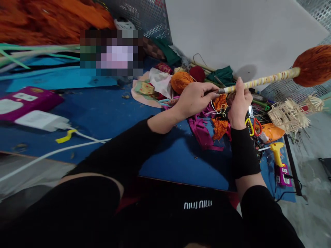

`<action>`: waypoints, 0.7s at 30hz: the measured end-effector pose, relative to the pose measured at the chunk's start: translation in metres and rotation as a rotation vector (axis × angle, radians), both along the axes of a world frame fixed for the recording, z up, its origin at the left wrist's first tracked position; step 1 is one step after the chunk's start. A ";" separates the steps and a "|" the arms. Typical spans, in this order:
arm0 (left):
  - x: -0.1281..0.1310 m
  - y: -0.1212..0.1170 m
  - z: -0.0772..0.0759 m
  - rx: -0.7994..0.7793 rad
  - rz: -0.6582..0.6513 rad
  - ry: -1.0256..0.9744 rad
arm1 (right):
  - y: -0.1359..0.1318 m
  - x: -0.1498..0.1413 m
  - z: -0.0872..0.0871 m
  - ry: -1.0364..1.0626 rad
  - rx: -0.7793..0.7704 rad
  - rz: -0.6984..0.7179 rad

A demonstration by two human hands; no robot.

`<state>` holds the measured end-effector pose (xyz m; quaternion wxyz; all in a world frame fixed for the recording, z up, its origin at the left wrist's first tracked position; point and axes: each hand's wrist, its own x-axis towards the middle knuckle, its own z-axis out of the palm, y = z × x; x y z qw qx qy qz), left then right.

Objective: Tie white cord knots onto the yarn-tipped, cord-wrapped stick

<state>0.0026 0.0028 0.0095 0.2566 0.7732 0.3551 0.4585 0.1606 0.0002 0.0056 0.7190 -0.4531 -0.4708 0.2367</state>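
A stick (269, 80) wrapped in yellow and white strip runs sideways above the table, its right end tilted up. At that end sits a large orange fibre bundle (314, 66), cut off by the frame edge. My left hand (192, 100) pinches the bare grey left tip between thumb and fingers. Close to it, my right hand (239, 103) is closed round the wrapped part, thumb raised along it. Below the hands lie purple cloth strips (201, 132) and crumpled orange cloth (220, 128). An orange yarn ball (181, 82) rests behind my left hand.
The blue table (165, 162) carries scissors (254, 125), a yellow glue gun (277, 153) and a purple power strip (283, 175) at right. A white charger (42, 120) with a trailing cable lies left. A white board (232, 31) stands behind, beside a thin-stick model (287, 115).
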 end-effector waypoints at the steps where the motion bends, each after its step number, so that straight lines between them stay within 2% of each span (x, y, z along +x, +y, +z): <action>1: 0.000 -0.001 0.000 0.015 0.029 0.001 | -0.001 -0.003 0.002 0.012 0.004 0.006; 4: 0.001 0.000 -0.002 0.029 0.097 -0.040 | -0.004 -0.008 0.003 -0.057 0.072 0.039; 8: -0.001 0.008 -0.002 -0.002 0.112 -0.124 | -0.015 -0.013 -0.001 -0.177 0.171 0.065; 15: -0.001 0.010 -0.001 -0.054 0.202 -0.093 | -0.039 -0.024 -0.002 -0.594 0.188 -0.071; 18: -0.001 0.009 0.000 -0.040 0.227 -0.052 | -0.046 -0.024 0.005 -0.637 0.218 -0.087; 21: -0.003 0.009 0.003 -0.024 0.239 0.001 | -0.049 -0.015 0.017 -0.557 0.199 -0.011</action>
